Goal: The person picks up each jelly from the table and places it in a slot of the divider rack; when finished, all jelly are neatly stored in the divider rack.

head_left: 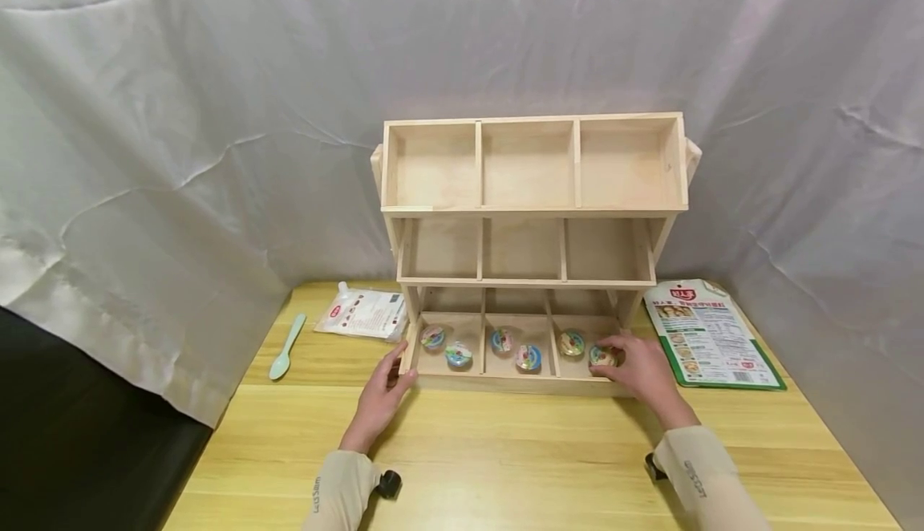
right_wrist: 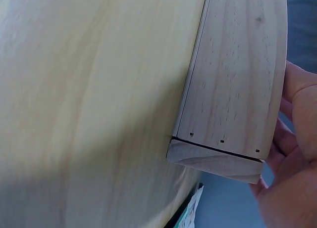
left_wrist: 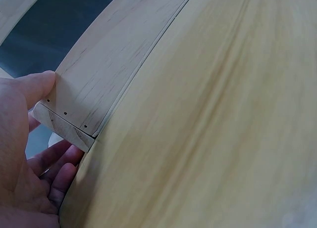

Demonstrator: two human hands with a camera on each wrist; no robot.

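Note:
A three-tier wooden storage rack [head_left: 530,212] with divided compartments stands on the table. My left hand [head_left: 380,396] grips the front left corner of its bottom tier. In the left wrist view the thumb [left_wrist: 38,85] lies at the top edge of the front board [left_wrist: 106,60], and the other fingers are round the side. Over in the bottom right compartment, my right hand [head_left: 645,370] pinches a small jelly cup [head_left: 601,357] between thumb and fingers. A second jelly cup [head_left: 571,343] sits to its left. In the right wrist view the front board [right_wrist: 230,74] hides the fingertips and cup.
Two jelly cups [head_left: 458,355] lie in the bottom left compartment and two more [head_left: 528,358] in the middle one. On the left are a pale green spoon [head_left: 286,348] and a white spouted pouch [head_left: 364,314]. A green-and-white food packet [head_left: 711,334] lies right of the rack.

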